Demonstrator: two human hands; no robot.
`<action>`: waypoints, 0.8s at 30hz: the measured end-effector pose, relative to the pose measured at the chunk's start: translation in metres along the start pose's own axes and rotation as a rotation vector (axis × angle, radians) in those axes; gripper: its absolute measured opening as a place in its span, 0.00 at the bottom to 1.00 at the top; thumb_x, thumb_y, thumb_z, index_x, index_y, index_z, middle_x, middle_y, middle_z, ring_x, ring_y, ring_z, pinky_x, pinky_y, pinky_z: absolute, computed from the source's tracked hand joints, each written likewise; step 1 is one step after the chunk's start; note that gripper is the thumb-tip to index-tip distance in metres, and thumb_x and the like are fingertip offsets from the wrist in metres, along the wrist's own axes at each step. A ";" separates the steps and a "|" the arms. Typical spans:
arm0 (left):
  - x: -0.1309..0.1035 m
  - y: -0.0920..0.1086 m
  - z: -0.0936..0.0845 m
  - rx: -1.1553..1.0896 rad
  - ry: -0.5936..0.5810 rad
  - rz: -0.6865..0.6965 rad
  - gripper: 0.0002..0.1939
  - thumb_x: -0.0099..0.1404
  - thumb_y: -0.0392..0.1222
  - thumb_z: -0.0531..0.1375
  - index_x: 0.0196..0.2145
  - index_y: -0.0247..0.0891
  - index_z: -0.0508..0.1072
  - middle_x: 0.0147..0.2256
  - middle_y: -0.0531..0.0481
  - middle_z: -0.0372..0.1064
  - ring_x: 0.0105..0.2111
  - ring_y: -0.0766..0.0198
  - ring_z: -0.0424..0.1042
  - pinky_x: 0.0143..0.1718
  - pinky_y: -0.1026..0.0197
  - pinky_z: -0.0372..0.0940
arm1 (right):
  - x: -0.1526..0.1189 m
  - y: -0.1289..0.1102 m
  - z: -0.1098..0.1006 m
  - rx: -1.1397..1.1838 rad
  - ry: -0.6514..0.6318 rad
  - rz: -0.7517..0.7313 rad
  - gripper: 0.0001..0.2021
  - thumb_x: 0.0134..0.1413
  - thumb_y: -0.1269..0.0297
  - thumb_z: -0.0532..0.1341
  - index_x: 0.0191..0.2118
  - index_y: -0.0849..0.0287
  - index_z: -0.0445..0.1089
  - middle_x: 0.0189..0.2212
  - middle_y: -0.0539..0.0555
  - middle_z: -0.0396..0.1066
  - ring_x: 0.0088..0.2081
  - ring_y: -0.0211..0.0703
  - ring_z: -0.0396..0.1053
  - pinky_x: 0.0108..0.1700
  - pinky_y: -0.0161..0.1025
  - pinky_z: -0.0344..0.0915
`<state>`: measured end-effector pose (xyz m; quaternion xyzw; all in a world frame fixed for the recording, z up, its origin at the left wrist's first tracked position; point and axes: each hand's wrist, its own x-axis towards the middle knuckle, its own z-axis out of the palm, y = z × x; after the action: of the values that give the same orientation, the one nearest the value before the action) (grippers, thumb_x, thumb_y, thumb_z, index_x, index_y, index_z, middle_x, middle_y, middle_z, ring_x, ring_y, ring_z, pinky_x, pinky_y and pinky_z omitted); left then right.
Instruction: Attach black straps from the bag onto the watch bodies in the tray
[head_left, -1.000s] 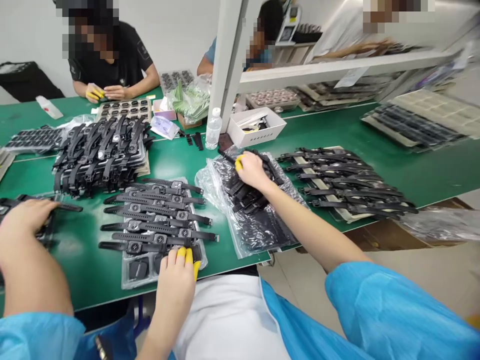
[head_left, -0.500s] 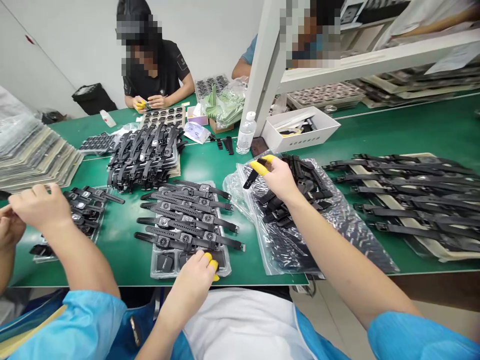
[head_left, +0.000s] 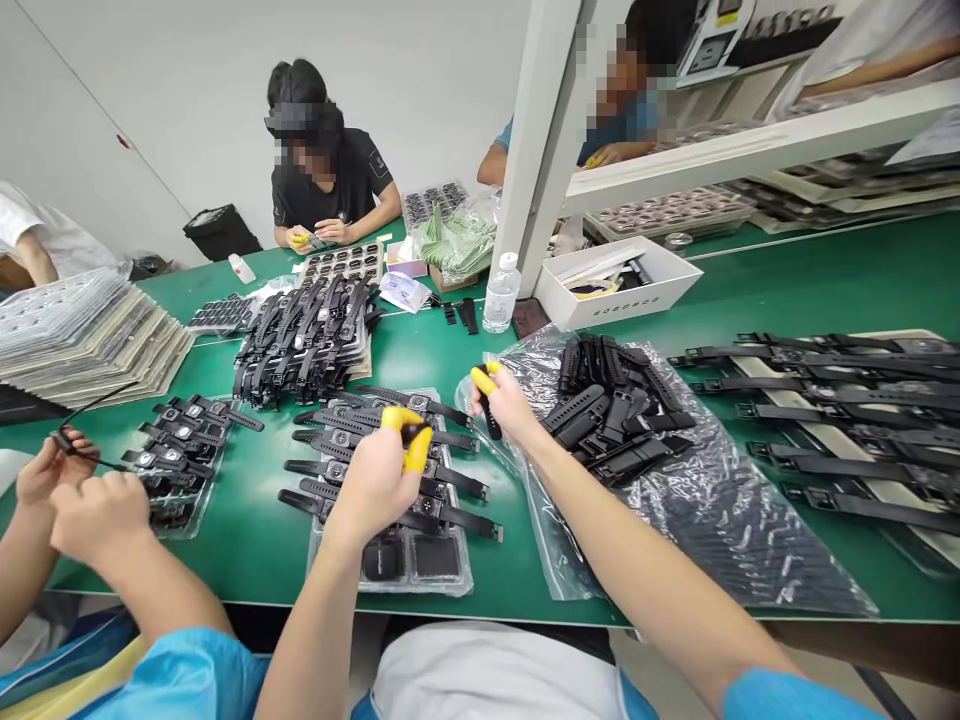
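My left hand [head_left: 382,470], with yellow finger covers, is above the clear tray [head_left: 463,575] of black watches [head_left: 341,440]. Its fingers are closed round a small black piece, probably a watch body. To the right, my right hand [head_left: 501,398] pinches a black watch strap [head_left: 490,415] between yellow-covered fingertips, over the left edge of a clear plastic bag [head_left: 547,540]. A heap of black straps [head_left: 607,400] lies on the bag beside that hand. Two dark square pieces sit in the tray's front compartments.
A co-worker's hands [head_left: 97,510] work at the far left near another tray of watches [head_left: 180,430]. Behind are stacked watches [head_left: 300,340], a bottle [head_left: 501,293] and a white box [head_left: 619,285]. More straps or watches [head_left: 847,400] lie at right. A person [head_left: 330,180] sits opposite.
My left hand has risen from the tray's front edge and now holds a dark piece. My right hand has moved left and down from the strap heap with a strap. The view has shifted.
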<state>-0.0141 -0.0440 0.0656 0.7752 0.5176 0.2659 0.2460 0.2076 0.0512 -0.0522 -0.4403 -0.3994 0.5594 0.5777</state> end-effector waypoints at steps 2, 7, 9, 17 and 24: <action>0.038 -0.009 0.015 -0.019 0.098 0.013 0.10 0.74 0.42 0.57 0.51 0.40 0.67 0.42 0.44 0.77 0.39 0.56 0.79 0.45 0.54 0.73 | -0.005 0.010 0.003 -0.020 -0.057 0.039 0.24 0.54 0.40 0.69 0.39 0.52 0.59 0.23 0.40 0.66 0.18 0.34 0.63 0.26 0.38 0.70; 0.098 -0.056 0.072 -0.152 0.175 -0.004 0.16 0.69 0.29 0.54 0.53 0.35 0.66 0.50 0.36 0.73 0.51 0.54 0.77 0.56 0.48 0.73 | -0.018 0.015 0.008 -0.143 -0.142 -0.012 0.17 0.60 0.46 0.65 0.39 0.53 0.63 0.24 0.43 0.68 0.19 0.35 0.62 0.23 0.35 0.61; 0.100 -0.070 0.087 -0.206 0.176 0.056 0.19 0.68 0.27 0.52 0.55 0.35 0.66 0.51 0.37 0.73 0.51 0.55 0.77 0.55 0.48 0.74 | -0.023 0.011 0.009 -0.166 -0.166 -0.041 0.14 0.61 0.49 0.65 0.40 0.53 0.65 0.24 0.44 0.67 0.20 0.35 0.60 0.22 0.34 0.56; 0.082 -0.074 0.092 0.014 0.086 0.374 0.29 0.65 0.25 0.50 0.62 0.35 0.68 0.56 0.38 0.72 0.59 0.54 0.71 0.63 0.47 0.69 | -0.034 -0.006 0.011 -0.036 -0.348 0.103 0.19 0.60 0.43 0.65 0.37 0.54 0.63 0.21 0.45 0.66 0.17 0.34 0.56 0.18 0.33 0.50; 0.083 -0.071 0.086 0.150 0.042 0.434 0.31 0.64 0.24 0.49 0.62 0.37 0.70 0.59 0.40 0.72 0.59 0.53 0.70 0.62 0.47 0.70 | -0.034 -0.007 0.009 0.026 -0.399 0.202 0.18 0.58 0.47 0.66 0.37 0.56 0.65 0.18 0.44 0.65 0.16 0.32 0.55 0.17 0.31 0.48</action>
<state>0.0225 0.0491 -0.0319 0.8788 0.3621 0.2893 0.1137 0.1994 0.0181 -0.0419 -0.3512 -0.4524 0.6954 0.4340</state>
